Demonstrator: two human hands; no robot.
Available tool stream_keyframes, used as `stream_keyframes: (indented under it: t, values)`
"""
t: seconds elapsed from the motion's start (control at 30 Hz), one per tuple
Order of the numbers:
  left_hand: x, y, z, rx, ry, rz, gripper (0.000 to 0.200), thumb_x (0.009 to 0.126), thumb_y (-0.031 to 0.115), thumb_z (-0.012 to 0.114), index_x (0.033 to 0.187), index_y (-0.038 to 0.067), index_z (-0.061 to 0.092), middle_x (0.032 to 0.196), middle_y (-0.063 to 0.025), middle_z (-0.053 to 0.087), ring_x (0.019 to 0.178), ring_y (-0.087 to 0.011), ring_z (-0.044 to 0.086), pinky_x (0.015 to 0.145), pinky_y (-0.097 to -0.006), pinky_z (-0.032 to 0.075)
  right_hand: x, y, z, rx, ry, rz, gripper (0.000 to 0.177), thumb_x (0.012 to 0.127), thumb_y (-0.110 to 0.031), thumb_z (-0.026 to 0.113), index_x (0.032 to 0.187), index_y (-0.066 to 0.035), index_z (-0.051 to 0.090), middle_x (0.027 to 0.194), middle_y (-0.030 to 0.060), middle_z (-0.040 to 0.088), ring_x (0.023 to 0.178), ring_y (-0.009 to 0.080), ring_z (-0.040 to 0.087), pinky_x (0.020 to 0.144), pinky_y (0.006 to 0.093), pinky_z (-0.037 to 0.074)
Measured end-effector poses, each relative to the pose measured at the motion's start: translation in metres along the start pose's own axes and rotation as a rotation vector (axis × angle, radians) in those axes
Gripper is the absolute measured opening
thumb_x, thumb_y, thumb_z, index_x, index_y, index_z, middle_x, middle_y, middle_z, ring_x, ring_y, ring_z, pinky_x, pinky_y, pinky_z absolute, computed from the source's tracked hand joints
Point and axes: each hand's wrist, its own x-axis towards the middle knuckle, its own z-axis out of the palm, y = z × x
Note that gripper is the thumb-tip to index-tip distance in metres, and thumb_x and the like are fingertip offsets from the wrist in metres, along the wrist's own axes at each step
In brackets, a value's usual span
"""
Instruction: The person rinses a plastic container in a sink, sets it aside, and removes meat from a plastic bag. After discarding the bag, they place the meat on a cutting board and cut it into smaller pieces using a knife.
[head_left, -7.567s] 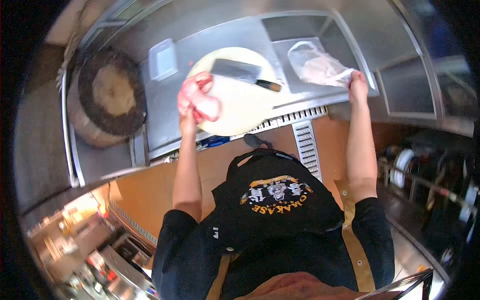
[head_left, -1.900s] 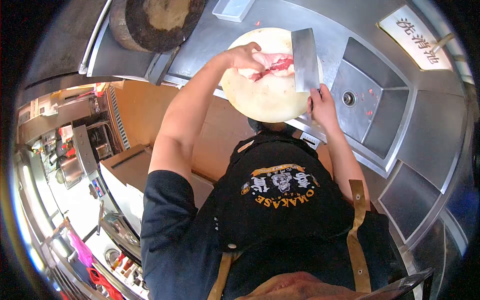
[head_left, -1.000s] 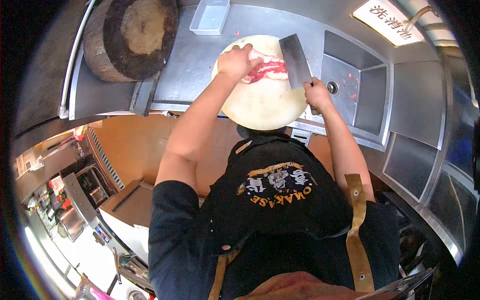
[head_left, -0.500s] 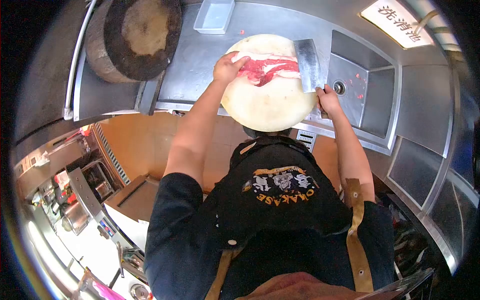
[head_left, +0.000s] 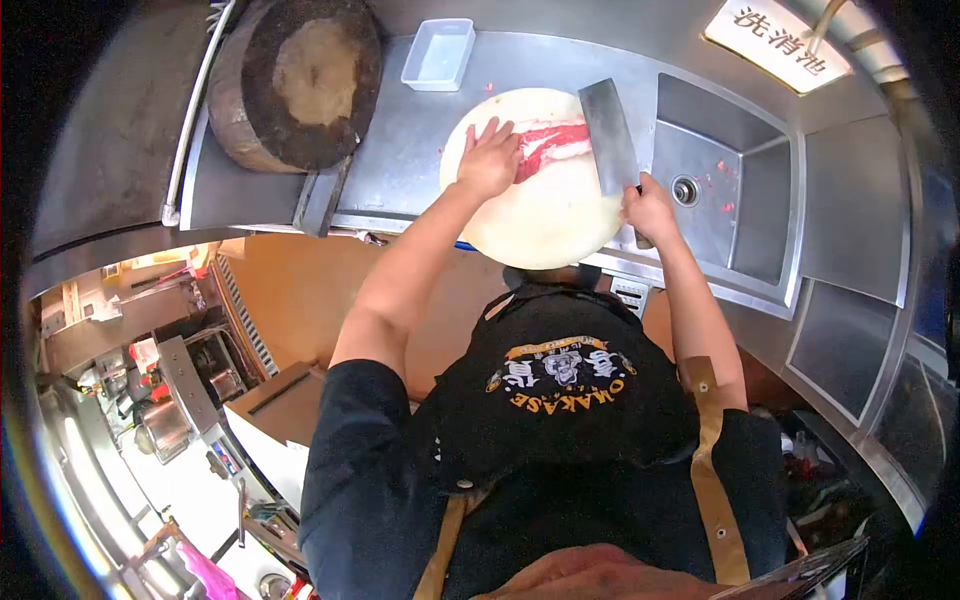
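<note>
A slab of red meat (head_left: 552,145) with white fat lies across the upper part of a round, pale cutting board (head_left: 545,222). Flat on the meat's left end, my left hand (head_left: 490,162) rests with its fingers spread, covering that end. My right hand (head_left: 650,212) is wrapped round the handle of a cleaver (head_left: 608,138) at the board's right edge. The broad blade points away from me and overlaps the right end of the meat in this view.
A thick round chopping block (head_left: 315,78) stands at the left of the steel counter (head_left: 395,155). Behind the board is a translucent plastic container (head_left: 438,58). To the right is a steel sink (head_left: 762,205) with small red scraps around its drain (head_left: 685,190).
My left hand has gone from gripping the meat's left end to lying flat on it, fingers spread. The meat's visible part is smaller. The cleaver stays at the right end, slightly more tilted.
</note>
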Motion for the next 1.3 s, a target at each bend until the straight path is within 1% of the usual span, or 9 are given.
stream_keyframes:
  t: [0.1, 0.37, 0.53, 0.6, 0.77, 0.87, 0.97, 1.1, 1.3]
  values:
    - [0.001, -0.014, -0.002, -0.055, -0.159, -0.061, 0.067, 0.107, 0.055, 0.039, 0.161, 0.015, 0.041, 0.174, -0.0075, 0.024, 0.162, -0.0299, 0.013, 0.129, -0.0604, 0.005, 0.001, 0.006, -0.003, -0.083, -0.027, 0.016, 0.04, 0.097, -0.03, 0.061, 0.115, 0.005, 0.065, 0.104, 0.0318, 0.071, 0.098, 0.0448, 0.07, 0.087, 0.0483, 0.054]
    - [-0.008, -0.006, 0.002, 0.002, -0.148, -0.096, 0.081, 0.103, 0.07, 0.036, 0.165, 0.02, 0.033, 0.175, -0.0031, 0.019, 0.163, -0.0254, 0.007, 0.128, -0.0604, -0.003, 0.04, 0.044, 0.004, -0.068, -0.135, 0.183, 0.064, 0.1, -0.037, 0.061, 0.139, 0.013, 0.054, 0.11, 0.0281, 0.074, 0.101, 0.0388, 0.073, 0.092, 0.0463, 0.054]
    - [-0.016, 0.003, 0.003, 0.064, -0.144, -0.111, 0.082, 0.102, 0.072, 0.037, 0.166, 0.021, 0.031, 0.176, -0.0022, 0.018, 0.163, -0.0254, 0.006, 0.127, -0.061, -0.004, 0.031, 0.025, -0.01, 0.05, -0.259, 0.322, 0.051, 0.1, -0.037, 0.061, 0.133, 0.001, 0.062, 0.109, 0.0282, 0.074, 0.107, 0.04, 0.071, 0.095, 0.0474, 0.053]
    - [-0.014, 0.001, 0.007, 0.048, -0.135, -0.093, 0.08, 0.103, 0.068, 0.039, 0.166, 0.02, 0.031, 0.175, -0.0037, 0.019, 0.163, -0.0277, 0.009, 0.126, -0.0638, -0.002, 0.04, 0.041, 0.002, -0.017, -0.162, 0.152, 0.044, 0.099, -0.035, 0.062, 0.128, -0.002, 0.064, 0.109, 0.0281, 0.073, 0.105, 0.0425, 0.071, 0.093, 0.0487, 0.054]
    - [-0.003, -0.014, 0.014, -0.133, -0.096, -0.119, 0.07, 0.104, 0.065, 0.041, 0.158, 0.021, 0.047, 0.172, -0.0048, 0.029, 0.162, -0.0279, 0.012, 0.126, -0.0634, -0.002, 0.007, 0.008, -0.001, -0.084, -0.042, -0.109, 0.041, 0.1, -0.031, 0.06, 0.131, -0.004, 0.06, 0.109, 0.0284, 0.073, 0.1, 0.0453, 0.071, 0.087, 0.0495, 0.055]
    - [-0.005, -0.018, 0.019, -0.326, 0.076, -0.112, 0.056, 0.103, 0.058, 0.052, 0.144, 0.022, 0.064, 0.165, -0.01, 0.043, 0.16, -0.0319, 0.022, 0.126, -0.0649, 0.0, -0.035, -0.053, -0.009, 0.236, -0.172, -0.15, 0.044, 0.102, -0.034, 0.058, 0.138, -0.008, 0.056, 0.11, 0.0267, 0.073, 0.099, 0.0435, 0.072, 0.085, 0.0507, 0.056]
    - [-0.015, -0.012, 0.019, -0.279, 0.168, -0.048, 0.052, 0.096, 0.056, 0.066, 0.137, 0.024, 0.069, 0.159, -0.0155, 0.049, 0.157, -0.0376, 0.028, 0.124, -0.0691, 0.004, -0.044, -0.062, 0.003, -0.191, -0.025, -0.323, 0.044, 0.104, -0.035, 0.056, 0.143, -0.014, 0.053, 0.109, 0.0238, 0.073, 0.095, 0.042, 0.072, 0.082, 0.0523, 0.056]
    - [-0.016, -0.005, 0.022, -0.227, 0.239, -0.04, 0.049, 0.09, 0.055, 0.073, 0.129, 0.025, 0.073, 0.155, -0.0123, 0.054, 0.155, -0.0389, 0.031, 0.122, -0.0711, 0.008, -0.047, -0.063, 0.015, -0.363, -0.029, -0.324, 0.044, 0.105, -0.036, 0.053, 0.146, -0.019, 0.051, 0.104, 0.0211, 0.073, 0.094, 0.0438, 0.071, 0.082, 0.0553, 0.056]
    - [-0.018, 0.001, 0.026, -0.18, 0.305, -0.038, 0.052, 0.084, 0.059, 0.074, 0.123, 0.026, 0.076, 0.149, -0.0084, 0.059, 0.153, -0.0394, 0.033, 0.12, -0.073, 0.009, -0.047, -0.079, 0.008, -0.532, -0.161, -0.215, 0.042, 0.104, -0.034, 0.055, 0.139, -0.012, 0.051, 0.1, 0.0255, 0.073, 0.091, 0.0459, 0.071, 0.079, 0.0561, 0.056]
